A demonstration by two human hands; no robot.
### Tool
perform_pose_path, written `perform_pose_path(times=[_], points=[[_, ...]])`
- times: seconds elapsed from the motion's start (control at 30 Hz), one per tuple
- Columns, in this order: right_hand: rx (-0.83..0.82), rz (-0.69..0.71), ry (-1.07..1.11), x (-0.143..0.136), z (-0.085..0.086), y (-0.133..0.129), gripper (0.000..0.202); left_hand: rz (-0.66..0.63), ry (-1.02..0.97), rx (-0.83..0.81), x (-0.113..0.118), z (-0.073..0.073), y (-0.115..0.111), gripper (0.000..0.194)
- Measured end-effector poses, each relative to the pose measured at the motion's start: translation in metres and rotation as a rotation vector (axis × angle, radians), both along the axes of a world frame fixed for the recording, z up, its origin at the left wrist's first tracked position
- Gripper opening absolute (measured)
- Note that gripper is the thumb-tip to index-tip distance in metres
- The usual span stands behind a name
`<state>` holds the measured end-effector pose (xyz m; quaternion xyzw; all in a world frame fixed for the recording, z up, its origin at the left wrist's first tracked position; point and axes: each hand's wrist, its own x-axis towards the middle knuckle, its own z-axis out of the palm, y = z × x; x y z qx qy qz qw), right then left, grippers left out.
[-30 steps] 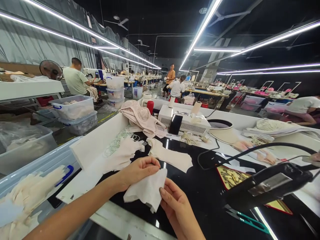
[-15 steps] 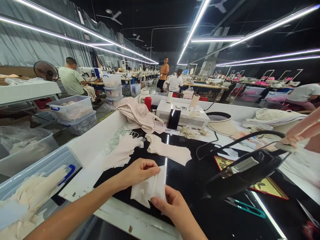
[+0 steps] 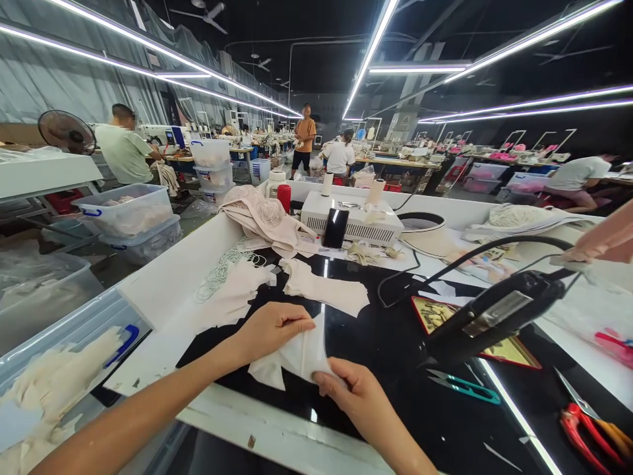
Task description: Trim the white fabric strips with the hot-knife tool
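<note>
Glossy black tabletop (image 3: 380,369) beneath creased, whitish cloth (image 3: 305,355), tight in left hand (image 3: 271,331) and right hand (image 3: 357,388)

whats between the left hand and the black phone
In the head view, beige fabric on the black tabletop lies between the left hand and the black phone.

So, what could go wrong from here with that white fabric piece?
The white fabric piece between the left hand and right hand has a loose flap at its near edge, which might crease or fold under. The teal thread snips lie with their blades pointing roughly toward the right hand, so a careless reach might snag the fabric or cause a nick.
</note>
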<state>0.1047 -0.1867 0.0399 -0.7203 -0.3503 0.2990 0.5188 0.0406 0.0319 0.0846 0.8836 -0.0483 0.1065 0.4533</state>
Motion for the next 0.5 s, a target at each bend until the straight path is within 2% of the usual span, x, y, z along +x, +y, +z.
perform_pose_path(times=[0.13,0.23,0.3,0.4,0.5], points=[[-0.037,-0.183,-0.466,0.030,0.003,-0.018,0.031,-0.078,-0.467,0.467,0.002,0.001,-0.008,0.035],[-0.095,-0.255,-0.718,0.049,-0.004,-0.026,0.030,-0.238,-0.595,0.697,0.000,-0.014,-0.022,0.037],[-0.142,-0.274,-0.786,0.057,-0.012,-0.030,0.035,-0.310,-0.564,0.749,-0.002,-0.030,-0.032,0.036],[-0.209,-0.286,-0.900,0.059,-0.023,-0.034,0.051,-0.333,-0.519,0.755,-0.006,-0.052,-0.043,0.025],[-0.227,-0.251,-0.999,0.053,-0.027,-0.038,0.058,-0.314,-0.497,0.722,-0.007,-0.063,-0.048,0.014]])
